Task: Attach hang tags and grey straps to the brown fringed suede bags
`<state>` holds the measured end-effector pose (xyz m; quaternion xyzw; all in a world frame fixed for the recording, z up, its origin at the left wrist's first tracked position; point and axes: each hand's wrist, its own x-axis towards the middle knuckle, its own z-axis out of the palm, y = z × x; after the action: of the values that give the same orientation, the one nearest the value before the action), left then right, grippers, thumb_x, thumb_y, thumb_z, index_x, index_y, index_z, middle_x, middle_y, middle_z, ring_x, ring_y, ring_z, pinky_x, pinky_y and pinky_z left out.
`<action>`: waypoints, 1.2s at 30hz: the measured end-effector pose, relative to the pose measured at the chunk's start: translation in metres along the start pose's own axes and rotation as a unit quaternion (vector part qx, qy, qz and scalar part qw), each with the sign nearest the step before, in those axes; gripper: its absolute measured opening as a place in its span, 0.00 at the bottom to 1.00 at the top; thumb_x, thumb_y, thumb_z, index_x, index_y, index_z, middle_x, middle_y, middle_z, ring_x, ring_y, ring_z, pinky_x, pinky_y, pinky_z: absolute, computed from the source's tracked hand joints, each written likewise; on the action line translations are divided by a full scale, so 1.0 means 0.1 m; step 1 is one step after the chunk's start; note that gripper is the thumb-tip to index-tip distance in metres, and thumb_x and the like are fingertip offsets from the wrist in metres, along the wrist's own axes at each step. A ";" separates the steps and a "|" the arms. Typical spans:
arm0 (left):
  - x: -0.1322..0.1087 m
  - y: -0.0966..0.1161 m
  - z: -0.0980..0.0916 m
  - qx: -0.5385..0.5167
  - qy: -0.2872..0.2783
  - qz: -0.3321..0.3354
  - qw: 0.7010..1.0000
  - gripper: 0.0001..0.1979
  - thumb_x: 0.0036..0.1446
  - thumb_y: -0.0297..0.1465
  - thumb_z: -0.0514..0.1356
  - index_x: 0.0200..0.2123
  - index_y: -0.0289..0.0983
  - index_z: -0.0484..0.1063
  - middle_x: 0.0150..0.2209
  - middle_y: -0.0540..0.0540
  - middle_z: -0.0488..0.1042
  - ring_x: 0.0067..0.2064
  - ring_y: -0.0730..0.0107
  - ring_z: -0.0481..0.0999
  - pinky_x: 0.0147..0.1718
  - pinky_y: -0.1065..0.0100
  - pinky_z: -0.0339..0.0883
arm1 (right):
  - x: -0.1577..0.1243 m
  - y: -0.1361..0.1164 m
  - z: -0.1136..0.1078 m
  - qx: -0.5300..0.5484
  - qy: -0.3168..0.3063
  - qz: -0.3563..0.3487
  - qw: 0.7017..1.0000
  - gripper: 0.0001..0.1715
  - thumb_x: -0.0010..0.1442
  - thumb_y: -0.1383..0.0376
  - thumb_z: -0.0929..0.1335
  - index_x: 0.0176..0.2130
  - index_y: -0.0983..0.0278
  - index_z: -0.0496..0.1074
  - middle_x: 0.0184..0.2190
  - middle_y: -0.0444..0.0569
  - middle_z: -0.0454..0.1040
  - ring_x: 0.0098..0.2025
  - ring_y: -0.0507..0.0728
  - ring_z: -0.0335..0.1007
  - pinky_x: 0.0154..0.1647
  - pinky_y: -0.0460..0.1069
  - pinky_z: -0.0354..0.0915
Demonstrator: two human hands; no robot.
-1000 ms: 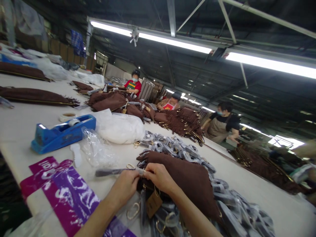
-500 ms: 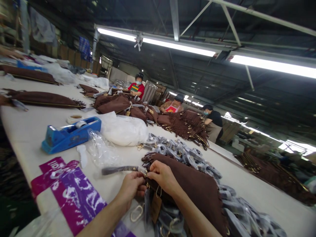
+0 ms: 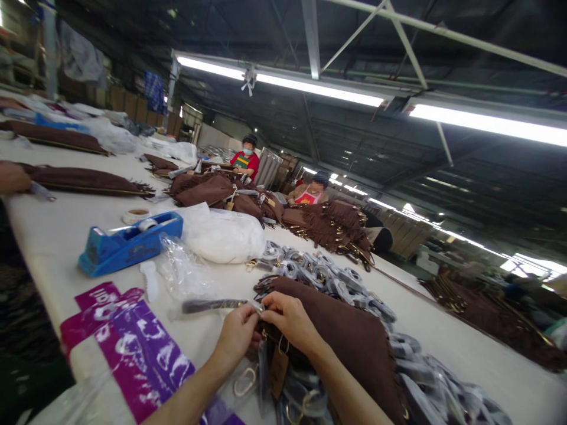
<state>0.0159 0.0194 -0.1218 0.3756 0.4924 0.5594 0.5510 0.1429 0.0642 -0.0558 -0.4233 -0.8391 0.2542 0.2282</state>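
Left hand [image 3: 239, 330] and right hand [image 3: 287, 319] meet fingertip to fingertip low in the centre; both are closed in a pinch on the near end of a dark strap [image 3: 212, 305] in clear wrap; strap runs left from the pinch, flat on the counter [image 3: 53, 224]; both forearms come up from the bottom edge, wrists slightly bent, right palm resting on the corner of the brown fringed bag [image 3: 349, 342]; bag lies on the counter right of the hands, over a pile of grey wrapped straps [image 3: 319, 271]; the join between strap and bag is hidden under the fingers, can't tell what fastens there; a kraft tag [image 3: 279, 369] hangs below the right hand, a gold oval ring [image 3: 243, 381] under the left wrist, both blurred; purple printed bag [image 3: 128, 348] left of the forearms, cut off at the bottom; crumpled clear plastic [image 3: 181, 271], white bundle [image 3: 225, 236] and blue tape dispenser [image 3: 130, 245] further out; another person's hand [image 3: 13, 177] cut off at the left edge.
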 end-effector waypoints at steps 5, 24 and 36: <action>-0.01 0.09 -0.09 0.144 0.029 0.131 0.980 0.12 0.57 0.40 0.48 0.26 0.42 0.59 0.18 0.56 0.66 0.16 0.69 0.70 0.18 0.70 0.61 | -0.02 0.01 -0.09 0.103 -0.070 0.061 0.990 0.21 0.47 0.71 0.71 0.43 0.65 0.72 0.22 0.38 0.71 0.23 0.50 0.64 0.25 0.44 0.57; -0.03 0.31 -0.18 0.078 0.050 0.191 0.977 0.13 0.54 0.43 0.54 0.25 0.40 0.64 0.20 0.53 0.64 0.23 0.70 0.65 0.23 0.71 0.60 | 0.03 -0.20 0.08 0.068 0.034 -0.047 0.996 0.09 0.54 0.70 0.66 0.24 0.64 0.72 0.20 0.39 0.67 0.25 0.50 0.61 0.28 0.43 0.55; 0.00 0.24 -0.18 0.172 0.010 0.171 0.970 0.12 0.49 0.38 0.57 0.21 0.37 0.69 0.20 0.50 0.70 0.24 0.68 0.69 0.25 0.70 0.61 | 0.04 -0.09 0.09 0.095 0.031 0.010 0.995 0.11 0.55 0.72 0.65 0.22 0.64 0.67 0.17 0.37 0.61 0.22 0.50 0.58 0.25 0.43 0.53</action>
<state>-0.0072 0.0197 -0.1023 0.5376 0.5154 0.5559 0.3693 0.1303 0.0607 -0.0562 -0.4158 -0.7994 0.3219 0.2905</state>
